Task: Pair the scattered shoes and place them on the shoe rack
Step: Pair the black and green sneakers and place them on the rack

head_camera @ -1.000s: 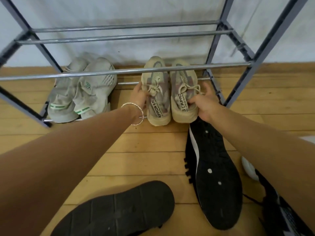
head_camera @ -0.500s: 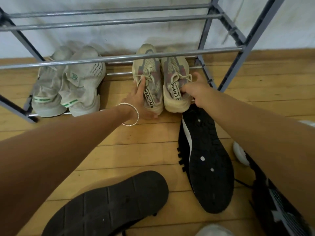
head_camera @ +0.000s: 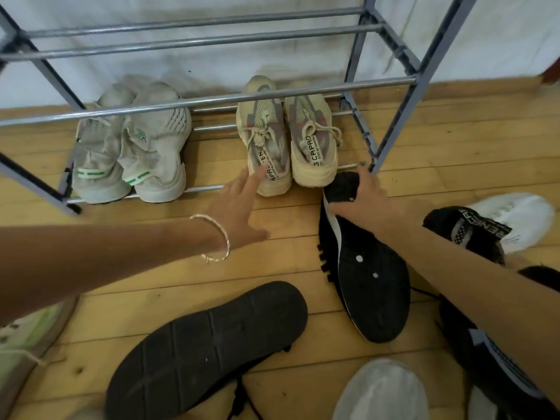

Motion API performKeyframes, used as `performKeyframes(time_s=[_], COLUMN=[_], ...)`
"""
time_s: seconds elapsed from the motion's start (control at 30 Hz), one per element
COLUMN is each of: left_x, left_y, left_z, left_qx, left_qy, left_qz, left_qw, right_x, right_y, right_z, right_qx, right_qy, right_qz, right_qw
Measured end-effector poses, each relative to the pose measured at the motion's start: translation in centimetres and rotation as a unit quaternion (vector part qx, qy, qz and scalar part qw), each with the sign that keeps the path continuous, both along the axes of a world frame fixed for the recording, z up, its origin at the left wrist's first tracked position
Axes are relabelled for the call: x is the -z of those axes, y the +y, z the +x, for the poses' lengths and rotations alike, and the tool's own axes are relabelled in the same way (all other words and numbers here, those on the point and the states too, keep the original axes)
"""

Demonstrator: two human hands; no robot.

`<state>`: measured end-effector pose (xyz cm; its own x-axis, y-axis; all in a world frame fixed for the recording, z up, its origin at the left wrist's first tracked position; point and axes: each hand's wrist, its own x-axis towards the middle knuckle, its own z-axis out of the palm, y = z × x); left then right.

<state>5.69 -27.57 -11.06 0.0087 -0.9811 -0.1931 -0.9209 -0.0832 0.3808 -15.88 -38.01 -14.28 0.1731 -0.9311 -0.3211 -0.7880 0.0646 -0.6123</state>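
A beige pair of sneakers (head_camera: 288,137) stands side by side on the lowest bars of the grey metal shoe rack (head_camera: 212,100), at its right end. A grey-white pair with green stripes (head_camera: 130,147) sits on the same level at the left. My left hand (head_camera: 239,204), with a bracelet on the wrist, is open, fingers spread just short of the left beige heel. My right hand (head_camera: 363,198) rests on the toe end of an overturned black sneaker (head_camera: 363,268) lying sole up on the floor; whether the fingers grip it is unclear.
On the wooden floor lie an upturned black sandal (head_camera: 209,344), a black knit sneaker (head_camera: 466,231), a white shoe (head_camera: 521,216), another black shoe (head_camera: 497,359), a grey shoe (head_camera: 381,392) and a pale green shoe (head_camera: 24,341). A white wall backs the rack.
Both hands have let go of the beige pair and drawn back. The right hand moved down onto the overturned black sneaker. The view tilted down a little.
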Motion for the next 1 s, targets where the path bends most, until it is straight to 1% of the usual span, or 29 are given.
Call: performKeyframes(time_s=[0.03, 0.07, 0.13, 0.2, 0.3, 0.43, 0.53, 0.67, 0.73, 0.87, 0.93, 1.0], left_x=[0.0, 0.1, 0.5, 1.0, 1.8, 2.5, 2.8, 2.2, 1.1, -0.4, -0.4, -0.2], left_y=[1.2, 2.2, 3.7, 4.6, 5.3, 6.2, 6.9, 6.4, 5.6, 4.1, 3.8, 3.8], left_z=[-0.1, -0.2, -0.7, -1.7, -3.8, -6.5, -7.4, -9.2, -10.6, -13.7, -14.9, -15.4], left_qx=[0.004, 0.001, -0.013, -0.016, -0.015, -0.064, -0.091, -0.121, -0.117, -0.111, -0.135, -0.175], left_qy=[0.009, 0.024, 0.058, 0.075, 0.095, 0.177, 0.205, 0.254, 0.287, 0.380, 0.388, 0.392], left_qz=[-0.004, -0.011, -0.025, -0.033, -0.031, -0.015, 0.018, 0.063, 0.078, 0.104, 0.091, 0.038], left_qw=[1.000, 1.000, 0.998, 0.996, 0.995, 0.982, 0.974, 0.958, 0.948, 0.912, 0.907, 0.903], right_x=[0.4, 0.7, 1.1, 1.1, 0.5, -0.1, -0.6, -2.0, -3.0, -5.0, -5.7, -6.5], right_y=[0.6, 1.1, 1.7, 1.9, 1.8, 2.2, 3.0, 3.3, 3.5, 4.5, 4.9, 5.3], right_z=[0.0, 0.1, 0.3, 0.6, 0.9, 0.8, 0.4, -0.3, -0.5, -0.5, -0.4, -0.5], right_qx=[-0.011, -0.008, 0.024, 0.040, 0.053, 0.066, 0.069, 0.087, 0.090, 0.099, 0.114, 0.134], right_qy=[0.039, 0.051, 0.049, 0.061, 0.060, 0.074, 0.089, 0.063, 0.051, -0.013, -0.065, -0.120], right_qz=[-0.005, -0.015, -0.039, -0.051, -0.029, -0.011, -0.003, -0.005, -0.016, -0.046, -0.049, -0.030], right_qw=[0.999, 0.999, 0.998, 0.996, 0.996, 0.995, 0.994, 0.994, 0.995, 0.994, 0.990, 0.983])
